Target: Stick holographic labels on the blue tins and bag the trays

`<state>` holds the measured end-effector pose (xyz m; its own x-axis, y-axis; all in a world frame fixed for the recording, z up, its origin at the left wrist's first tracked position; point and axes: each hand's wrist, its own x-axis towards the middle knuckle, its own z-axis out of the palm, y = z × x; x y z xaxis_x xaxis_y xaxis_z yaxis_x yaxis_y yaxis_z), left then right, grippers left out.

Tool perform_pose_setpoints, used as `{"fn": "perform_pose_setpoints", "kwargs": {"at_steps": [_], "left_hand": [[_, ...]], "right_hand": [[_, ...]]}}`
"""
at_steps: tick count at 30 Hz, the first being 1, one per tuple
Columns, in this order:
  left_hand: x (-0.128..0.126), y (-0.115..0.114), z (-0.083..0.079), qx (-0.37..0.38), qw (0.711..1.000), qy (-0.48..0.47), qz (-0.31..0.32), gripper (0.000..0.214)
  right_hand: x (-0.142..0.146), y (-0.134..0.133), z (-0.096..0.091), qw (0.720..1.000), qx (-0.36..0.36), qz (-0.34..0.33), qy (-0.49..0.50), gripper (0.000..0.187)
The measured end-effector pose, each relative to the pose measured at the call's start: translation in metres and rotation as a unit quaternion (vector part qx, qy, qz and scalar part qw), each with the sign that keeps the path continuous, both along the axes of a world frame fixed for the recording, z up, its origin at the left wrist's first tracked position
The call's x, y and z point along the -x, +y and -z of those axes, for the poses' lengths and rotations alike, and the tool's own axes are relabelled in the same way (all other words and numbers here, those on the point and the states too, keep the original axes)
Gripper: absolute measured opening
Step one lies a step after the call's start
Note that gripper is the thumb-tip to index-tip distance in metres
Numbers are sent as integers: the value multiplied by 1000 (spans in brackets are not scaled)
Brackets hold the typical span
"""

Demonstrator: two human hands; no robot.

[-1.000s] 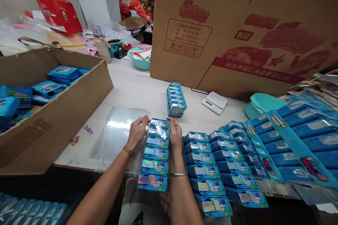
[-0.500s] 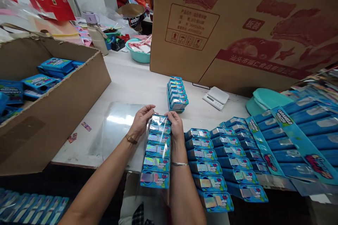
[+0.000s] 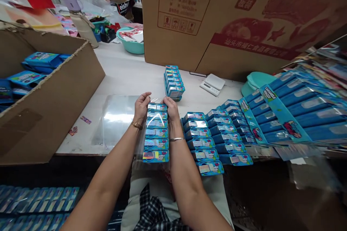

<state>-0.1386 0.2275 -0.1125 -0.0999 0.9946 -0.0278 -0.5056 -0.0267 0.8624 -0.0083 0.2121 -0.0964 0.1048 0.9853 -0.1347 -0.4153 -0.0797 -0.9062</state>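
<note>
A clear plastic bag is stretched between my two hands at the table's front. My left hand pinches its far left corner, and my right hand grips the far right corner. Under the film lies a row of small blue candy boxes with shiny panels, running from my fingers towards my lap. Just beyond my right hand stands a display box filled with similar blue boxes. To the left, a stack of clear plastic bags lies flat on the table.
An open carton with blue packs stands left. More rows of blue boxes spread right, beside a larger pile. A white scale, a teal basin and a big cardboard box are at the back.
My view has shifted, so the table items appear higher and further left. Both hands still hold the bag's far edge, and the film now lies further over the row of boxes.
</note>
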Motion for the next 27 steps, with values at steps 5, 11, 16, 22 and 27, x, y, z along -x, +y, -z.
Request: {"fn": "perform_pose_setpoints", "kwargs": {"at_steps": [5,11,16,22,27], "left_hand": [[-4,2,1,2,999,44,-25,38],[13,-36,-10,16,986,103,-133,38],[34,-133,-9,71,985,111,-115,50],[6,-181,-4,136,990,-33,-1,64],[-10,-178,-10,101,994,-33,20,59]], "right_hand": [[1,5,3,1000,0,30,-7,33],[-7,-45,-2,984,13,179,-7,43],[-24,-142,10,987,61,145,16,60],[-20,-175,30,985,71,-30,152,67],[4,-179,21,988,51,-35,140,63]]}}
